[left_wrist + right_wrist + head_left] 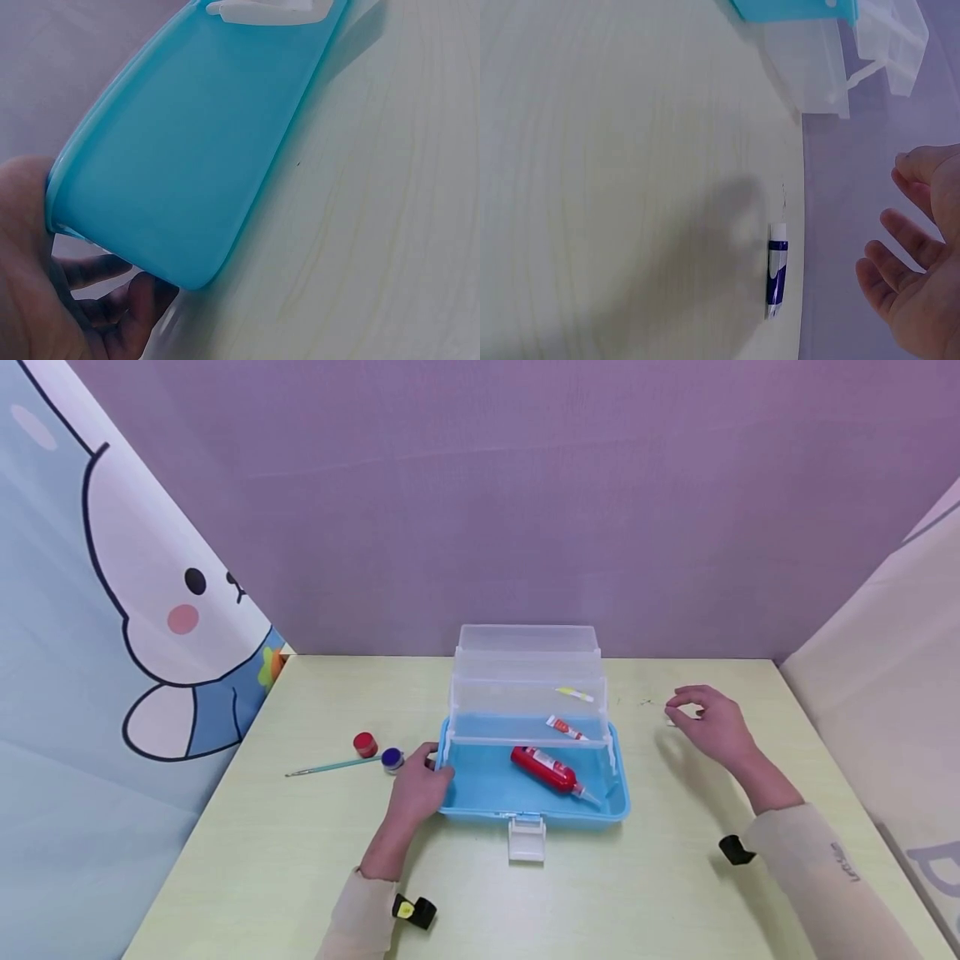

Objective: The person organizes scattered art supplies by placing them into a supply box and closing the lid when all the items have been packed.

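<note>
Pale sleeves (360, 914) reach over a bench (240, 877), where the left hand (420, 789) clamps the end of an open blue box (480, 785), a red bottle (546, 768) inside; the left wrist view reveals curled fingers below the rim. Farther off hovers the right hand (712, 731), thumb and forefinger close together, other fingers loosely apart; only the right wrist view fully shows a blue-and-white tube (777, 270) near the bench's edge.
</note>
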{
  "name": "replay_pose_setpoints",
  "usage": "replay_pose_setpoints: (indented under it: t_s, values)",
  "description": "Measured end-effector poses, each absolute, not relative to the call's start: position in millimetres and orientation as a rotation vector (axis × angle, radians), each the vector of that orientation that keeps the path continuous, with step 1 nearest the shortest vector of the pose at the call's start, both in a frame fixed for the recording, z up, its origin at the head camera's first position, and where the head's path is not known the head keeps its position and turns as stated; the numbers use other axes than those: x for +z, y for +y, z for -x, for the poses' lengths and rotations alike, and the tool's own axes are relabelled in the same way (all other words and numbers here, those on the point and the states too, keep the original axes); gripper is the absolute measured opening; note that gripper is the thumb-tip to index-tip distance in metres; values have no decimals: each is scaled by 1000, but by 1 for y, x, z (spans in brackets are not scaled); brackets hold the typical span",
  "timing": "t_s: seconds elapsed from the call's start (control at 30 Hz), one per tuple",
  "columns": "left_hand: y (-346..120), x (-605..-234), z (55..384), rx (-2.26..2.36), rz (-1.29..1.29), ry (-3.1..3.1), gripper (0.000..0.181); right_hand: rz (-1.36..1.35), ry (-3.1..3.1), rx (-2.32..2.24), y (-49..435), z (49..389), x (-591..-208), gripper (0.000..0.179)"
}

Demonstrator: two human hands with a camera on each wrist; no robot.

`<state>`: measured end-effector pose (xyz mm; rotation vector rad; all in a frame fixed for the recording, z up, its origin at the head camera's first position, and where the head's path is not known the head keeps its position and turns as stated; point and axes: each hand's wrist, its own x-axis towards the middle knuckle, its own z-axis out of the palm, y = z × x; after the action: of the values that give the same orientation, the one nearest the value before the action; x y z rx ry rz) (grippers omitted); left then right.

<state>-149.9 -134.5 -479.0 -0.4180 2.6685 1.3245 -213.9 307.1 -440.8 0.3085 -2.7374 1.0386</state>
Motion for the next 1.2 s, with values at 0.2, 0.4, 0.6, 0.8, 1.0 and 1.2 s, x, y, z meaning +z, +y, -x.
replay_pose_setpoints:
  t_s: [0.2, 0.4, 0.6, 0.8, 1.0, 1.2]
  values:
    - [-134, -479, 150, 1330, 413, 2667, 48, -296, -2755, 1023, 317, 216, -445, 15]
    - [-134, -481, 151, 1341, 407, 2662, 48, -264, -2811, 998, 332, 219, -447, 20]
    - [-133, -481, 152, 1330, 418, 2661, 48, -245, -2840, 976, 344, 221, -452, 21]
    - [-133, -481, 151, 1334, 414, 2660, 48, -188, -2881, 912, 357, 223, -458, 22]
    - [-134, -480, 150, 1324, 428, 2662, 47, -179, -2905, 871, 365, 225, -462, 23]
    - [-135, -482, 151, 1323, 421, 2661, 48, -166, -2953, 848, 372, 227, -464, 27]
